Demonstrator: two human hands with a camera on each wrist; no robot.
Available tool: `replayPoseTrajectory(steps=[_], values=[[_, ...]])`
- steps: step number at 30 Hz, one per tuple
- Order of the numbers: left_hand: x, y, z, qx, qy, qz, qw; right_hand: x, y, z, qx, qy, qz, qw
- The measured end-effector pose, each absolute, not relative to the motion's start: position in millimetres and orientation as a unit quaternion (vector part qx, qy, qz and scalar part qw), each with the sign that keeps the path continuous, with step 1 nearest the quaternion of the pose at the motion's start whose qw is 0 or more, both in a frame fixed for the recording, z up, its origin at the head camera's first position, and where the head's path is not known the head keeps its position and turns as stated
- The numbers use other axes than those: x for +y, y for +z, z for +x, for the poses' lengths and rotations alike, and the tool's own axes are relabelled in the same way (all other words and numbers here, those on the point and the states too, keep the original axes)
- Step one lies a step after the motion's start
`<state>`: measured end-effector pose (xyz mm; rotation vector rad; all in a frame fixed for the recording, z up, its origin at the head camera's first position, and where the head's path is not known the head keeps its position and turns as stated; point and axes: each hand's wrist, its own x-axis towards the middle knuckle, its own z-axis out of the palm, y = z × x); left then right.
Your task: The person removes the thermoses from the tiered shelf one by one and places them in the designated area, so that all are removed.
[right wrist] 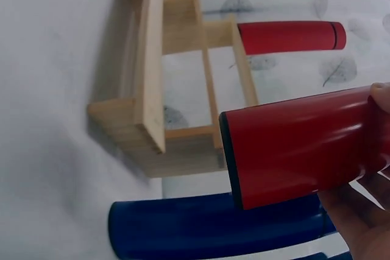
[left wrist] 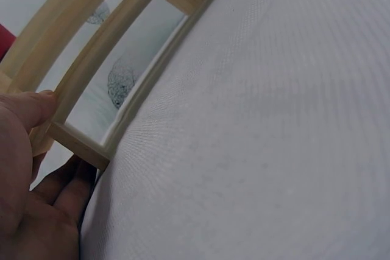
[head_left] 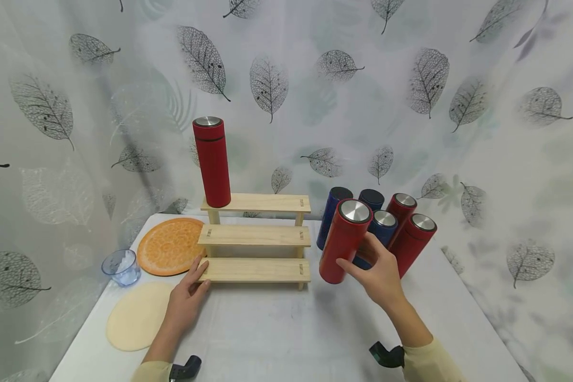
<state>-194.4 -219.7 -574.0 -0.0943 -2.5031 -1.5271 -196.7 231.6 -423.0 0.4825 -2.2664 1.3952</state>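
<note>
A wooden three-step rack [head_left: 253, 236] stands on the white table. My left hand [head_left: 186, 302] holds the left end of its lowest step, thumb on top and fingers down by the leg in the left wrist view. With my right hand [head_left: 379, 270] I grip a red thermos [head_left: 341, 244] with a silver-topped lid, slightly tilted. In the right wrist view its dark base [right wrist: 231, 159] points toward the rack, above the table. Another red thermos [head_left: 213, 164] stands upright at the left end of the top step.
Behind my right hand stand several blue thermoses [head_left: 328, 217] and two red thermoses [head_left: 413, 244]. At the left are an orange round mat [head_left: 169, 246], a cream disc [head_left: 136, 318] and a bluish glass [head_left: 124, 270] with white contents. A leaf-patterned curtain [head_left: 296, 116] hangs behind.
</note>
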Motion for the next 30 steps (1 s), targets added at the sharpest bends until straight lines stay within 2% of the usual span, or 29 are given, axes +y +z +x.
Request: replayPoseTrajectory(steps=[8, 30], values=[[-220.9, -574.0, -196.7, -0.846, -0.519, -0.037, 0.113, 236.7, -442.4, -192.5, -0.822, 0.505, 0.157, 0.213], [-219.5, -574.8, -192.8, -0.844, -0.522, -0.041, 0.117, 246.9, -496.4, -193.9, -0.839, 0.514, 0.082, 0.158]])
